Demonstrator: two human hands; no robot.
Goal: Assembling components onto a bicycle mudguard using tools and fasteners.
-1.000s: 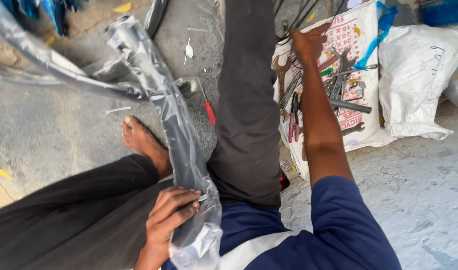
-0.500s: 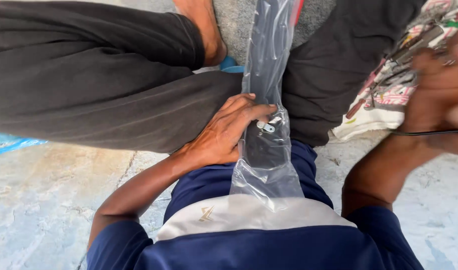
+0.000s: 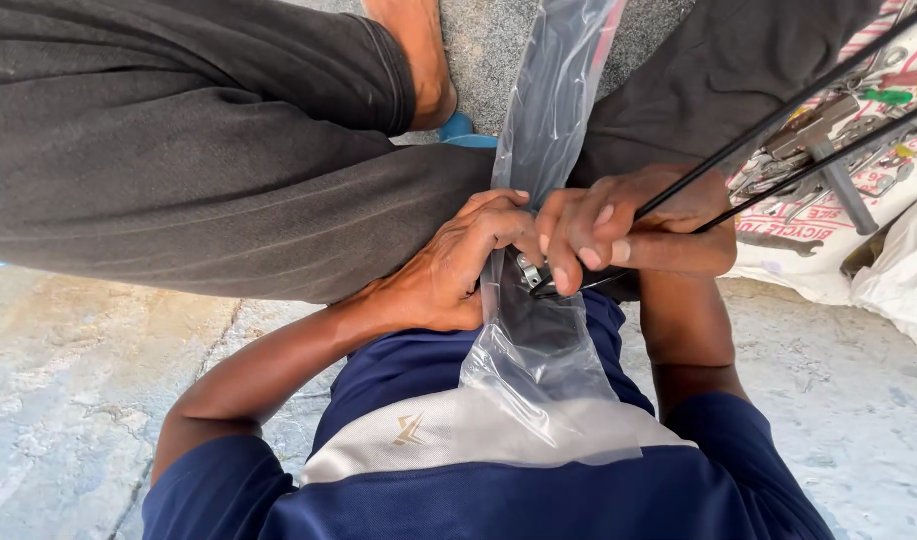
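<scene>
- We curl our left hand [image 3: 448, 270] round the long dark part wrapped in clear plastic film [image 3: 538, 330], fingers pressed onto the wrap at our lap.
- Our right hand [image 3: 618, 225] meets it, fingers pinching two thin black cables [image 3: 778, 135] against the wrapped part.
- The small metal clamp [image 3: 526, 270] between the hands is half hidden.
- The wrap's upper end is cut off.

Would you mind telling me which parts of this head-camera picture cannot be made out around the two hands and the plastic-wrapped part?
- Black part in the clear plastic bag: its shape is hidden by plastic glare and both hands.
- Left hand palm: turned away, so its grip is unseen.
- Right hand fingertips: they hide where the black cables end.
- Tools on the printed sack: cut off by the right edge.
</scene>
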